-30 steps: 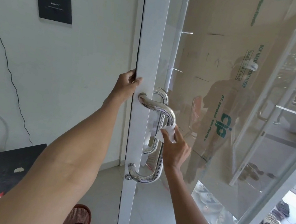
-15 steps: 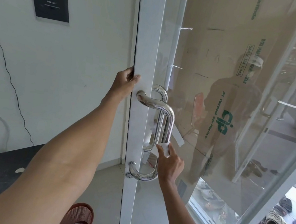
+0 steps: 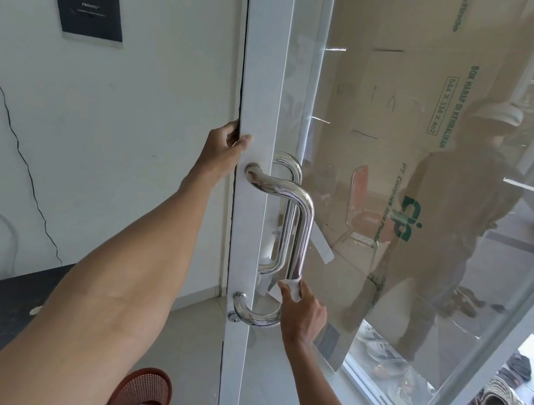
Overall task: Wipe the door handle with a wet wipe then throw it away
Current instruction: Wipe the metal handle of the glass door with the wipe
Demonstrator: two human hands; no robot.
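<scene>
Down the door handle (image 3: 303, 228) the right hand (image 3: 302, 315) has slid over the last second, from just under the top bend to the lower end of the straight chrome bar, carrying the wet wipe (image 3: 291, 287) with it. Its fingers are closed on the white wipe, which is pressed against the bar just above the bottom curve. The left hand (image 3: 222, 154) has stayed where it was, gripping the edge of the white door frame (image 3: 267, 63) beside the handle's upper mount, thumb on the front face and fingers wrapped behind. The two hands are well apart, one at each end of the handle. Below, at the foot of the door, stands a red mesh wastebasket (image 3: 143, 395) with something pale inside.
</scene>
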